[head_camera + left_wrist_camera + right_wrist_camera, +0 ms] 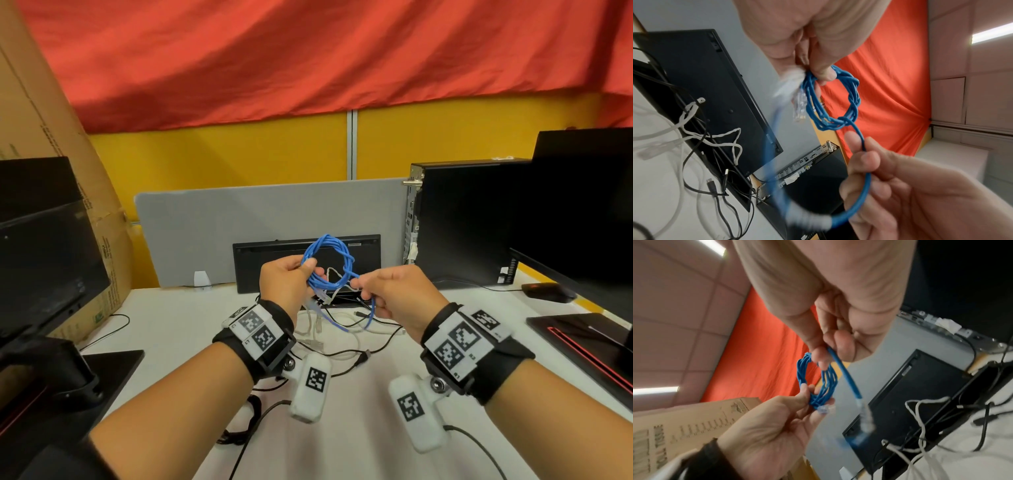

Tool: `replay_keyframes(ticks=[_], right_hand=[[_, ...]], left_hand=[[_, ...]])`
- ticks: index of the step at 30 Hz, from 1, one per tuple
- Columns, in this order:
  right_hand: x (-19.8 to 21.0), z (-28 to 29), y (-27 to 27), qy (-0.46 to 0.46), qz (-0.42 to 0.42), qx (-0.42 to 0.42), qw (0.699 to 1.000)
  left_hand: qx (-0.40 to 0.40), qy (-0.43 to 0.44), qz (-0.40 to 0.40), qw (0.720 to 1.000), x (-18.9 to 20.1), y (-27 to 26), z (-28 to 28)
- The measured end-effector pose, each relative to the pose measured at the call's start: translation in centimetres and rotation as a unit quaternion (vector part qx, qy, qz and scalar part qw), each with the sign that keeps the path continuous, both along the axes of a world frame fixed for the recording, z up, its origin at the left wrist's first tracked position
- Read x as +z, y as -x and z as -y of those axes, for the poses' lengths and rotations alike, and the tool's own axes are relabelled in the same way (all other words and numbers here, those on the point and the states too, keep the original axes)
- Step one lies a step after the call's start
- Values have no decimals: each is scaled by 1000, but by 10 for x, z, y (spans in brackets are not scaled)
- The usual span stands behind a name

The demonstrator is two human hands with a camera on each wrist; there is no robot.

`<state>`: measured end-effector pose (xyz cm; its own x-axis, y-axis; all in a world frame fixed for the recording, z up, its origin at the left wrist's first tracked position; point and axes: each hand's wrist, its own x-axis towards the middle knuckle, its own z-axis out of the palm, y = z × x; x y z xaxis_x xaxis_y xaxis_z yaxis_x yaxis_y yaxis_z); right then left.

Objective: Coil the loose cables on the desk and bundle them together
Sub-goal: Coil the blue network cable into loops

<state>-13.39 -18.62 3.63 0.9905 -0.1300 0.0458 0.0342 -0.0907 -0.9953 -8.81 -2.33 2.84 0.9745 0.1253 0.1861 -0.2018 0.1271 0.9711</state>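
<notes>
A blue network cable [329,260] is wound into a small coil held above the desk. My left hand [291,284] pinches the coil's left side between thumb and fingers [824,74]. A clear plug [799,105] hangs just below that grip. My right hand [387,291] pinches the cable's loose tail [840,368] where it leaves the coil. The tail [371,315] droops in a loop below the right hand, and its far end [865,418] is blurred. Loose white cables [329,335] and black cables [373,346] lie tangled on the white desk [342,428] beneath both hands.
A black keyboard [274,260] leans against a grey divider [239,222] behind the cables. A black computer tower [462,222] and monitor [582,212] stand right; a mouse [548,291] lies near them. Another monitor [44,246] and a cardboard box [51,120] are left.
</notes>
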Motion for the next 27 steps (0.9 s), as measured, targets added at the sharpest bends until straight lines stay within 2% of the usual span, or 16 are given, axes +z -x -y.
replay_keyframes(ticks=[4,7,9,12,17,19,23,27], right_hand=[[-2,8,2,196,43,-20,979],[-8,9,-1,257,92,-72,959],[-12,11,-6,264,125,-106,950],[-19,12,-11,200,153,-132,959],[-28,8,-15,-21,142,-106,984],[-27,4,-13,-105,121,-86,983],[-19,-1,-6,-215,78,-50,972],[-13,-5,-1,-255,56,-37,965]], left_hand=[[1,22,-9,1000,1,0,0],[-35,57,-41,997,2,4,5],[-54,70,-60,994,5,7,8],[-78,70,-83,991,6,8,12],[-113,90,-109,983,5,9,15],[-113,92,-110,983,3,10,17],[-101,97,-100,985,1,10,22],[-103,100,-98,985,-1,11,24]])
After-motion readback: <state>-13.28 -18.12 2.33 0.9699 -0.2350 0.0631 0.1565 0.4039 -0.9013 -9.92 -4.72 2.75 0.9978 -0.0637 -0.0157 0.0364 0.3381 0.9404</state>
